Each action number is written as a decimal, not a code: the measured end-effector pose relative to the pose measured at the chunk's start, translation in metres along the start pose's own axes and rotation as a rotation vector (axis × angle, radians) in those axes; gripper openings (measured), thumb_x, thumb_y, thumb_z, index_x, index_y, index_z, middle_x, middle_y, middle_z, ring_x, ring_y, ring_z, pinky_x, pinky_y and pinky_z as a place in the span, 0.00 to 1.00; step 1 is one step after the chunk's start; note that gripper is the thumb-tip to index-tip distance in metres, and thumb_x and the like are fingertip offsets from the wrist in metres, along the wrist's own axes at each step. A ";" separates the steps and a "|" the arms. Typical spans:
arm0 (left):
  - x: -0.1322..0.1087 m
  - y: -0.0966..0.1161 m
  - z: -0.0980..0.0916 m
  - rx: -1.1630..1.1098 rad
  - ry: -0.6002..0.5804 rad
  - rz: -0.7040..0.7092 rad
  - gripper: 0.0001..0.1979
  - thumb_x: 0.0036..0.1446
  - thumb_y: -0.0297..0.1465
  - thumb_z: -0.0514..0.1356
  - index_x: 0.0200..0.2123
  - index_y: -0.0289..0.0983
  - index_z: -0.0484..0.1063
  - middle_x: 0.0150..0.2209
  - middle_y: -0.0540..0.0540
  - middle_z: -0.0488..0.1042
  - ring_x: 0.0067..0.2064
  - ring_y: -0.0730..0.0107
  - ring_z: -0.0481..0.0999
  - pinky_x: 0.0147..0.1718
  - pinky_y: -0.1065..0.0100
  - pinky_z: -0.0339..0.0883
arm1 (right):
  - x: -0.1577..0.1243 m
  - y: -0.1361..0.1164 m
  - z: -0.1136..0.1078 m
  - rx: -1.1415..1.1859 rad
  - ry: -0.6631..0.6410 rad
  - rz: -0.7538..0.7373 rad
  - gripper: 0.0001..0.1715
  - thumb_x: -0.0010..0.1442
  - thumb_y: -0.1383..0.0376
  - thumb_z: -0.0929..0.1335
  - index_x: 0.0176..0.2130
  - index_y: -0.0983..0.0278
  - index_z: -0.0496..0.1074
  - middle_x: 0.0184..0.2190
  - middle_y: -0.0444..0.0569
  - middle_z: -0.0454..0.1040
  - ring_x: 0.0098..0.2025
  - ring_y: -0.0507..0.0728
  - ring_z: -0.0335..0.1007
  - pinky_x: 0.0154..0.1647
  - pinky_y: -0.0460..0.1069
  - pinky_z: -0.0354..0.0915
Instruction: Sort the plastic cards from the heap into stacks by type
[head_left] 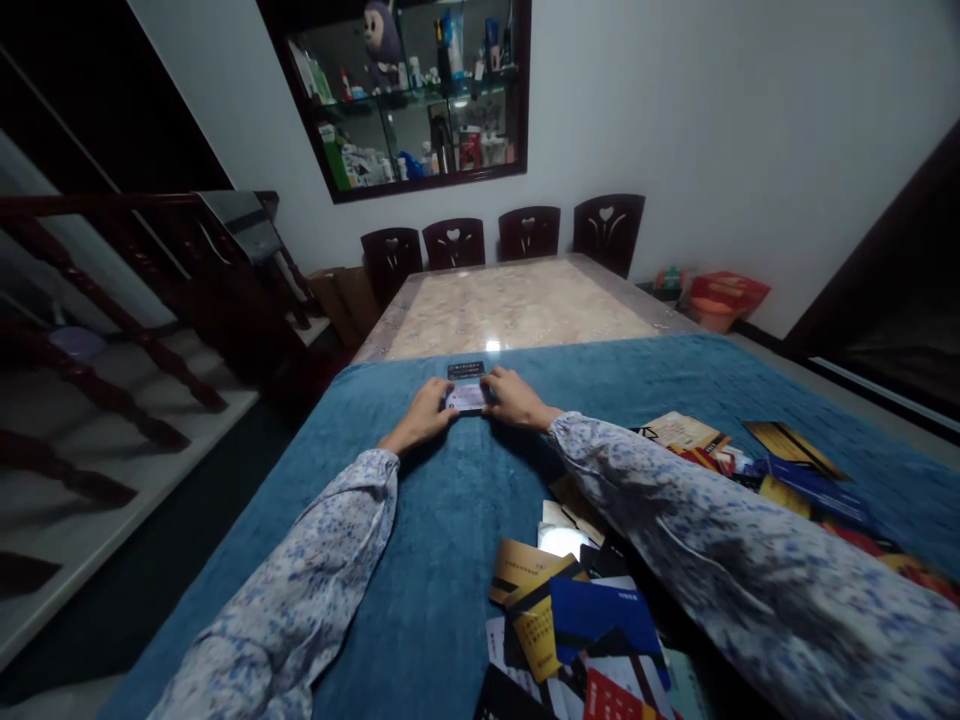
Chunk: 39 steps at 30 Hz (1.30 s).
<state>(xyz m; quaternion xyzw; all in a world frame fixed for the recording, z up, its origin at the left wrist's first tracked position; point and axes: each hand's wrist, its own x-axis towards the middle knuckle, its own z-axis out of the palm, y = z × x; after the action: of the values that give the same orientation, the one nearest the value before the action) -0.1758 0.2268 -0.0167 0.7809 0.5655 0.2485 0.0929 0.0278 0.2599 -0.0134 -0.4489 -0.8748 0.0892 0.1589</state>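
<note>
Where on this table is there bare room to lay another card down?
Blue cloth lies bare left of the left sleeve and in the wedge between both sleeves, below the light card. The marble tabletop beyond the dark card is bare too. Crowded: the card pile under and right of the right sleeve.

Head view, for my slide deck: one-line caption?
Left hand and right hand hold a pale card on the blue cloth, loose cards heaped nearby.

place: home dining room | cues: marble table (517, 305), four chairs (529, 230), staircase (112, 300), wall cabinet (412, 90)
</note>
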 end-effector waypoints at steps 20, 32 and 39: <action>0.017 -0.016 0.014 0.047 -0.012 -0.151 0.15 0.52 0.30 0.62 0.44 0.32 0.77 0.43 0.41 0.79 0.43 0.58 0.76 0.50 0.58 0.68 | 0.020 0.011 0.016 0.019 0.000 0.101 0.17 0.58 0.62 0.69 0.47 0.66 0.75 0.48 0.56 0.75 0.47 0.61 0.71 0.45 0.49 0.64; 0.008 -0.002 0.010 0.049 0.046 -0.165 0.21 0.52 0.26 0.60 0.51 0.30 0.73 0.51 0.35 0.73 0.52 0.52 0.73 0.56 0.55 0.66 | 0.013 0.009 0.003 -0.013 -0.046 0.048 0.23 0.61 0.62 0.69 0.55 0.69 0.71 0.53 0.60 0.72 0.52 0.62 0.69 0.53 0.50 0.61; -0.034 0.053 0.009 -0.044 0.086 0.131 0.23 0.55 0.25 0.57 0.55 0.34 0.69 0.59 0.38 0.67 0.61 0.55 0.67 0.63 0.53 0.59 | -0.008 0.005 -0.032 -0.010 -0.062 0.012 0.23 0.62 0.64 0.69 0.54 0.70 0.71 0.50 0.60 0.75 0.51 0.61 0.71 0.51 0.49 0.62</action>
<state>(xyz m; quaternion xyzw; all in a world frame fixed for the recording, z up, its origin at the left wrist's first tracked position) -0.1347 0.1778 -0.0118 0.8027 0.5110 0.2996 0.0693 0.0477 0.2567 0.0134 -0.4521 -0.8770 0.0994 0.1290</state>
